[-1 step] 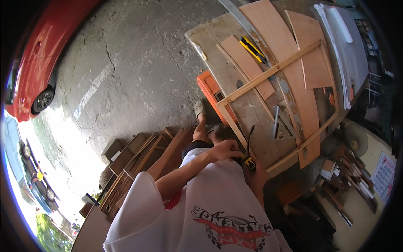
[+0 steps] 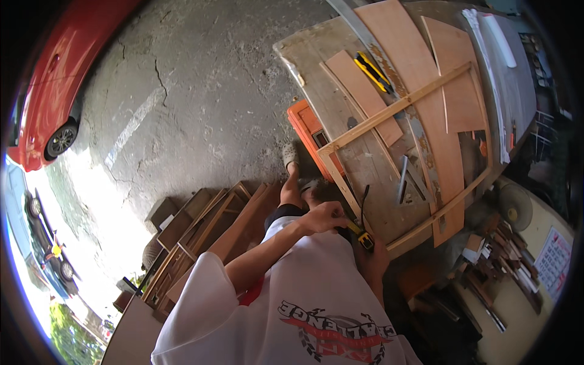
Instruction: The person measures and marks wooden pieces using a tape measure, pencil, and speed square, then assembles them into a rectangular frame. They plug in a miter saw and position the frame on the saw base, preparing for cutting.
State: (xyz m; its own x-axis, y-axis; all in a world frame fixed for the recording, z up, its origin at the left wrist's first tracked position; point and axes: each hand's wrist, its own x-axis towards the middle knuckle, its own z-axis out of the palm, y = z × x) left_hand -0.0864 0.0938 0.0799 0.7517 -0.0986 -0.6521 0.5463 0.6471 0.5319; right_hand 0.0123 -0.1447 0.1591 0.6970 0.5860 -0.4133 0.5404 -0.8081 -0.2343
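My right hand (image 2: 373,258) holds a yellow and black tape measure (image 2: 365,241) in front of my waist. A dark strap (image 2: 364,198) sticks up from beside its case. My left hand (image 2: 323,217) pinches the free end of the yellow blade (image 2: 353,227), and a short length shows between the hands. Just beyond my hands, a slim wooden frame (image 2: 395,110) lies across the worktable (image 2: 365,159). Under and beside it are thin plywood pieces (image 2: 453,182). A yellow and black utility knife (image 2: 373,73) rests on the far part of the table. Most of my right fingers are hidden.
An orange case (image 2: 302,125) stands against the table's left side. Wooden drawers and boards (image 2: 204,222) are piled to my left. Offcuts (image 2: 508,261) and a round grey wheel-like thing (image 2: 514,202) sit at the right. A red car (image 2: 67,79) is parked at the far left.
The tape measure in my right hand has shifted slightly right and nearer my body, and more yellow blade shows. My left hand stays nearly where it was.
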